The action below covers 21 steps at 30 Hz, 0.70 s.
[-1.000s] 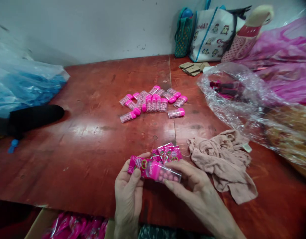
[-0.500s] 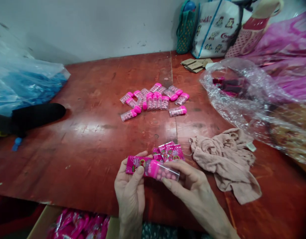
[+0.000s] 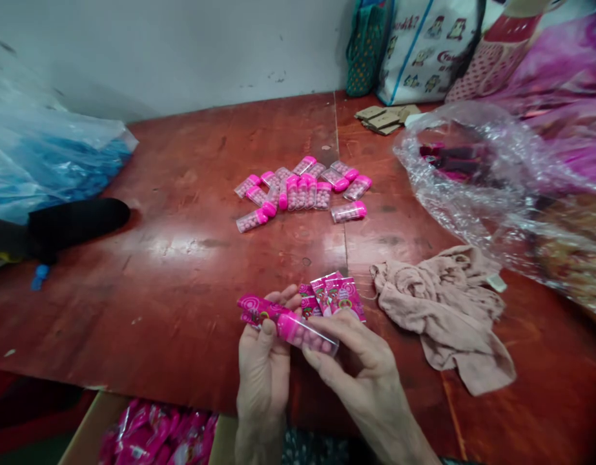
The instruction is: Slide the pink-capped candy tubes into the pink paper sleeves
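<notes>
Bulging at the far left, a clear plastic bag (image 3: 50,161) held blue contents too blurred to name. Below the near edge of the worktop (image 3: 157,310), a cardboard box (image 3: 92,423) held a heap of shiny pink packets (image 3: 152,436). The left hand (image 3: 266,352) pinched a patterned packet (image 3: 259,309) between thumb and fingers, while the right hand (image 3: 363,358) gripped a clear tube (image 3: 314,339) with pink balls inside. That tube lay slanted between the two hands, its pink cap against the packet — whether any of it sat inside could not be told. Beyond them, a loose cluster of capped tubes (image 3: 305,192) lay on the worktop, pink balls showing through. Farther right, crumpled clear plastic (image 3: 411,155) covered some dark pink items.

As for the rest, a black rounded object (image 3: 79,219) lay on the left, near the blue-filled bag. Several flat packets (image 3: 339,297) overlapped just behind the right hand, its fingers hiding their near edges. Cardboard pieces (image 3: 387,118) lay before a white printed bag (image 3: 426,51) at the wall, and a rumpled cloth (image 3: 443,303) took up space beside the right hand — near, but apart.
</notes>
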Each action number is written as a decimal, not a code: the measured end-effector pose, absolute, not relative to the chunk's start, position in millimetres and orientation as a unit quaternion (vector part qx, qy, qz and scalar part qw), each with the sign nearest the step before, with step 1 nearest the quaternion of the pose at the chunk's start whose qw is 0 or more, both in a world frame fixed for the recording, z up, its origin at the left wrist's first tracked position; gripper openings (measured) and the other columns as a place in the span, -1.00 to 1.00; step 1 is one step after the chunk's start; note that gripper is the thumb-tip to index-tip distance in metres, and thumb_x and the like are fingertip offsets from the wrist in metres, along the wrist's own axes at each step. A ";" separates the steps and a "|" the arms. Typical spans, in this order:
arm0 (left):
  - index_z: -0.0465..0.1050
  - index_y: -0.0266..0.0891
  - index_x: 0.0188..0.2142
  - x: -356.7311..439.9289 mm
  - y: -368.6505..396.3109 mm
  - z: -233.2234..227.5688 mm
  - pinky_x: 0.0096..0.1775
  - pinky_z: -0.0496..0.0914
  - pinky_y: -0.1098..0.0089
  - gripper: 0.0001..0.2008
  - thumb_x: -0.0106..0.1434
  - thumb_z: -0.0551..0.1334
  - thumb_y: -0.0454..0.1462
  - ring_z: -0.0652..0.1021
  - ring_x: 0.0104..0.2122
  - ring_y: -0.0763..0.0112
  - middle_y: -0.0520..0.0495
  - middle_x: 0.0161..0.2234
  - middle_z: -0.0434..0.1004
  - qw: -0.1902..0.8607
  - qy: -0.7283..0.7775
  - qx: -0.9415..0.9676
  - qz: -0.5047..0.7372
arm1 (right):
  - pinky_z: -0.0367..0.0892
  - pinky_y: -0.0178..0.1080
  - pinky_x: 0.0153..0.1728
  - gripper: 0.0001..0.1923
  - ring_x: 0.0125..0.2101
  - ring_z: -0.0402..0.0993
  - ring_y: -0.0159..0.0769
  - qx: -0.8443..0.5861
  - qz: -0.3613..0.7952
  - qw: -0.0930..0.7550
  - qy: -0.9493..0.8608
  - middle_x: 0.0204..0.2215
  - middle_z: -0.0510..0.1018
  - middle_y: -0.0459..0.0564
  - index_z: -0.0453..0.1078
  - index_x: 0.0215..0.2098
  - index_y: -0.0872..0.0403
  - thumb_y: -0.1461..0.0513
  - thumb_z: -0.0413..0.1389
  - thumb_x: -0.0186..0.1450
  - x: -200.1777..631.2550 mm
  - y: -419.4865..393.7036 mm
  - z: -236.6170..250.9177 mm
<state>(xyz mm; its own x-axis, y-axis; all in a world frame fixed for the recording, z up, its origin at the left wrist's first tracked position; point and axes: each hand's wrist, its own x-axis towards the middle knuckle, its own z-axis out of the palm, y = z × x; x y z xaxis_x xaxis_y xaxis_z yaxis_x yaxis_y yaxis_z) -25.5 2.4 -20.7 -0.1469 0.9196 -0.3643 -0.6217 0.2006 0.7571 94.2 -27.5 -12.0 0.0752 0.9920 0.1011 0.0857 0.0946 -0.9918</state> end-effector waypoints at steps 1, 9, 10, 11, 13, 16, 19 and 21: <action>0.53 -0.29 -0.31 -25.3 1.8 -21.7 -0.19 0.45 0.33 -0.69 -0.03 0.37 -0.16 0.58 -0.28 0.26 -0.20 -0.21 0.58 0.647 0.445 0.164 0.597 | 0.38 -0.27 -0.28 -0.71 -0.28 0.45 -0.28 -0.515 0.418 0.532 -0.527 -0.33 0.50 -0.05 0.45 -0.14 -0.04 0.34 0.16 0.17 92.9 -27.9 -11.6; 0.56 -0.30 -0.47 -28.8 1.2 -24.0 -0.25 0.47 0.31 -0.66 -0.18 0.42 -0.09 0.56 -0.39 0.27 -0.08 -0.47 0.58 0.627 0.455 0.216 0.595 | 0.39 -0.36 -0.39 -0.62 -0.33 0.45 -0.33 -0.516 0.384 0.546 -0.536 -0.34 0.52 -0.06 0.44 -0.08 -0.03 0.38 0.18 0.14 90.0 -30.2 -14.2; 0.57 -0.30 -0.46 -29.3 1.1 -23.2 -0.24 0.46 0.34 -0.64 -0.19 0.42 -0.07 0.55 -0.36 0.28 -0.08 -0.45 0.58 0.628 0.449 0.228 0.594 | 0.40 -0.36 -0.40 -0.62 -0.33 0.45 -0.33 -0.517 0.386 0.549 -0.531 -0.34 0.53 -0.05 0.44 -0.09 -0.02 0.39 0.19 0.13 90.0 -30.5 -14.0; 0.57 -0.31 -0.45 -29.5 0.8 -22.4 -0.22 0.45 0.37 -0.62 -0.19 0.41 -0.06 0.55 -0.33 0.29 -0.08 -0.43 0.58 0.627 0.444 0.237 0.595 | 0.40 -0.37 -0.40 -0.63 -0.33 0.46 -0.33 -0.518 0.389 0.552 -0.525 -0.33 0.53 -0.05 0.45 -0.10 -0.01 0.39 0.20 0.12 89.9 -30.7 -13.4; 0.57 -0.31 -0.43 -28.7 -0.3 -21.5 -0.20 0.44 0.38 -0.60 -0.20 0.41 -0.05 0.55 -0.32 0.29 -0.09 -0.41 0.58 0.629 0.440 0.243 0.593 | 0.41 -0.38 -0.40 -0.63 -0.33 0.47 -0.33 -0.521 0.402 0.559 -0.505 -0.33 0.54 -0.07 0.46 -0.12 -0.02 0.39 0.21 0.11 89.7 -31.1 -11.2; 0.57 -0.30 -0.43 -25.8 -2.5 -22.7 -0.28 0.48 0.29 -0.60 -0.23 0.44 -0.08 0.56 -0.40 0.24 -0.11 -0.45 0.59 0.650 0.445 0.215 0.577 | 0.43 -0.40 -0.37 -0.66 -0.35 0.49 -0.35 -0.533 0.435 0.559 -0.462 -0.35 0.56 -0.12 0.48 -0.16 -0.04 0.38 0.21 0.11 87.0 -31.6 -8.0; 0.56 -0.30 -0.49 -23.8 -4.0 -25.0 -0.33 0.49 0.24 -0.69 -0.20 0.44 -0.13 0.57 -0.45 0.22 -0.10 -0.55 0.56 0.666 0.453 0.168 0.568 | 0.44 -0.42 -0.38 -0.69 -0.37 0.50 -0.37 -0.553 0.441 0.554 -0.439 -0.34 0.56 -0.12 0.47 -0.15 -0.03 0.35 0.18 0.15 80.8 -33.3 -8.9; 0.55 -0.30 -0.48 -23.7 -4.1 -25.3 -0.31 0.48 0.25 -0.74 -0.13 0.41 -0.15 0.57 -0.42 0.22 -0.11 -0.53 0.57 0.664 0.465 0.140 0.569 | 0.44 -0.40 -0.39 -0.69 -0.38 0.50 -0.35 -0.557 0.415 0.558 -0.454 -0.35 0.56 -0.06 0.47 -0.13 0.03 0.37 0.16 0.15 76.2 -34.5 -11.3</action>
